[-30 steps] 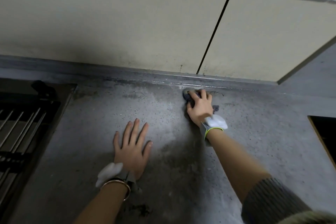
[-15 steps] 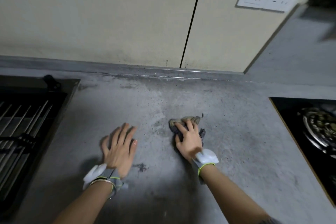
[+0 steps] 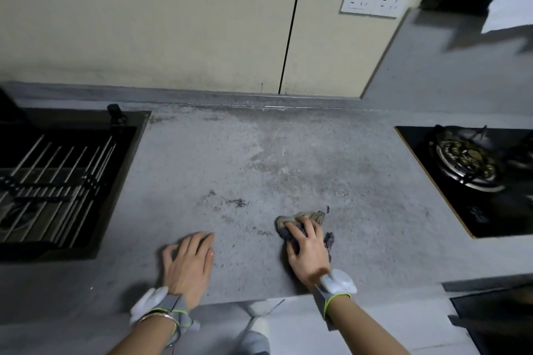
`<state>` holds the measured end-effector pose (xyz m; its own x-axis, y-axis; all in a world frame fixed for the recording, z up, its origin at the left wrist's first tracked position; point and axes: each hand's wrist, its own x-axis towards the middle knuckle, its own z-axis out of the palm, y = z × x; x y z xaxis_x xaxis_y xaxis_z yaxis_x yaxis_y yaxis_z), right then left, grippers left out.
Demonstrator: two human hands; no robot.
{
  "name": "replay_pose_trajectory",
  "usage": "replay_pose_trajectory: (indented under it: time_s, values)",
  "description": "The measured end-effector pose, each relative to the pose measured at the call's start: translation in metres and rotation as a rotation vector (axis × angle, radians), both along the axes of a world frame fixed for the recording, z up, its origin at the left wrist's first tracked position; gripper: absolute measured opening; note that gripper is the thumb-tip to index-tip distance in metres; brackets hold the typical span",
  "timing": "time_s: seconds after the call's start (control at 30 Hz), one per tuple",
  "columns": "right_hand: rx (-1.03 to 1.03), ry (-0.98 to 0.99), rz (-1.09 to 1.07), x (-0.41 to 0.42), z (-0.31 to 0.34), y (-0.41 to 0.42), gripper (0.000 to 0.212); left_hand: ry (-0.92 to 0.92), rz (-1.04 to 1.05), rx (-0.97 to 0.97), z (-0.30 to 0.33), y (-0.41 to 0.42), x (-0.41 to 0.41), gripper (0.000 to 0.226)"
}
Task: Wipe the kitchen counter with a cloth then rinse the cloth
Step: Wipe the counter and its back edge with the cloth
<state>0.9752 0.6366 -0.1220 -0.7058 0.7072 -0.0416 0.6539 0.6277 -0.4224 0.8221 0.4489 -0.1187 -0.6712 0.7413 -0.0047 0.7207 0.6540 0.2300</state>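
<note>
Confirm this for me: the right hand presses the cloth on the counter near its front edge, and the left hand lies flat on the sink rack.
One detail is wrong. In the head view the left hand lies flat on the bare counter, right of the sink, not on its rack. The rest stands: the right hand presses the cloth near the counter's front edge.

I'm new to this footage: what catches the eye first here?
The right hand pressing a grubby cloth on the stained grey counter, near its front edge. The left hand lies flat beside it. A sink sits at left, a burner at right.
</note>
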Motion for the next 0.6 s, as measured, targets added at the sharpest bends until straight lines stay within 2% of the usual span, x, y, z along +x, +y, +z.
replay_pose_trajectory:
  time_s: [0.07, 0.1, 0.2, 0.3, 0.4, 0.5, 0.6]
  values:
    - [-0.002, 0.002, -0.011, 0.01, 0.0, -0.012, 0.044, -0.022, 0.01, -0.082, -0.002, 0.001, 0.002, 0.075]
    - [-0.003, 0.004, -0.021, 0.014, 0.0, -0.017, 0.044, -0.033, 0.008, -0.109, -0.003, 0.002, 0.001, 0.077]
    - [0.005, 0.025, -0.04, 0.021, 0.001, -0.028, 0.043, -0.051, -0.01, -0.156, -0.005, 0.005, -0.005, 0.065]
    - [0.019, 0.04, -0.055, 0.019, 0.002, -0.03, 0.042, -0.018, -0.026, -0.164, -0.006, 0.005, -0.008, 0.062]
    - [0.029, 0.072, -0.088, 0.008, 0.002, -0.027, 0.039, 0.006, -0.034, -0.068, -0.003, 0.01, -0.014, 0.055]
    - [0.036, 0.105, -0.107, -0.012, -0.002, -0.016, 0.038, 0.112, -0.041, 0.063, -0.007, 0.024, -0.024, 0.049]
    - [0.054, 0.138, -0.114, -0.035, -0.005, -0.003, 0.037, 0.046, -0.006, 0.09, -0.006, 0.043, -0.038, 0.049]
